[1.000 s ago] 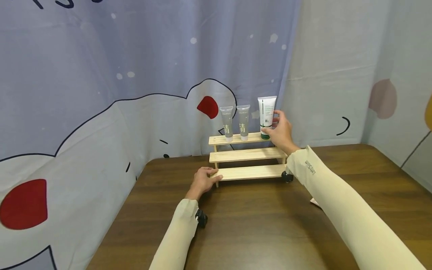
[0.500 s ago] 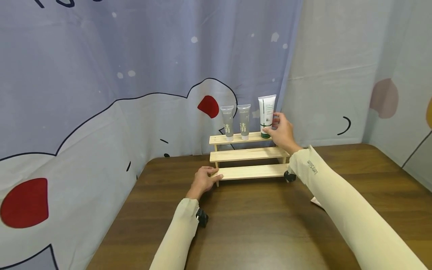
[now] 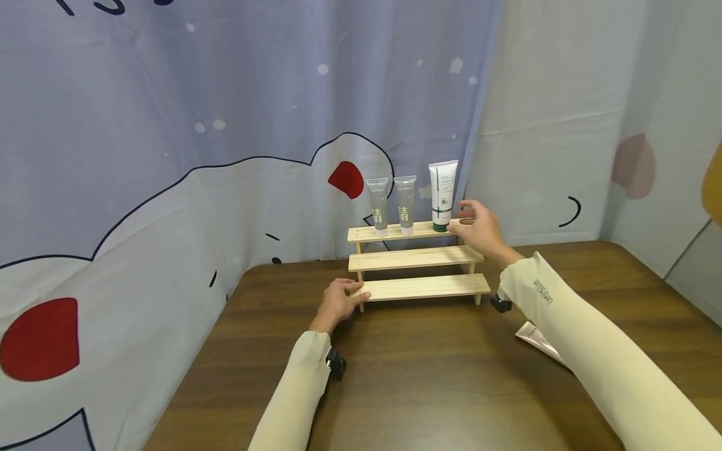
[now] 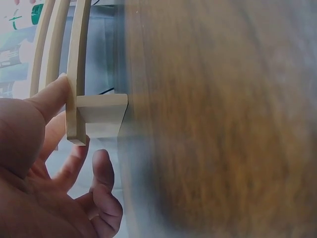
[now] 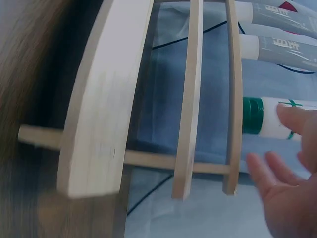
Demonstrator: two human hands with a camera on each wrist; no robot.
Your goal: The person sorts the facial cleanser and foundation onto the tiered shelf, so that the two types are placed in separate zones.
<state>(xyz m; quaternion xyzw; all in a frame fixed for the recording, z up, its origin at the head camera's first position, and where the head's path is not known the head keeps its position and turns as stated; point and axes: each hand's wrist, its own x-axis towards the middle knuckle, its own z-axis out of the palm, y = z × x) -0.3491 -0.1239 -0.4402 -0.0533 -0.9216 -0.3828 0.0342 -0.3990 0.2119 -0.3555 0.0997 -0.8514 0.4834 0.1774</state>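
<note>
A three-tier wooden stand (image 3: 417, 288) is on the table. On its top tier stand two grey tubes, the left one (image 3: 379, 207) and the middle one (image 3: 405, 205), and a white tube with a green cap (image 3: 442, 194) at the right. My left hand (image 3: 337, 304) grips the left end of the lowest tier, thumb on top and fingers beneath, as the left wrist view shows. Just right of the white tube is my right hand (image 3: 482, 232), fingers spread and holding nothing. In the right wrist view its thumb overlaps the white tube; whether it touches is unclear.
A pale pink tube (image 3: 538, 341) lies on the brown wooden table (image 3: 429, 376), partly hidden under the right sleeve (image 3: 598, 344). A patterned curtain (image 3: 254, 207) hangs close behind the table.
My right hand has let go of the white tube and moved slightly right and down. More of the pink tube shows. The left hand stays on the stand.
</note>
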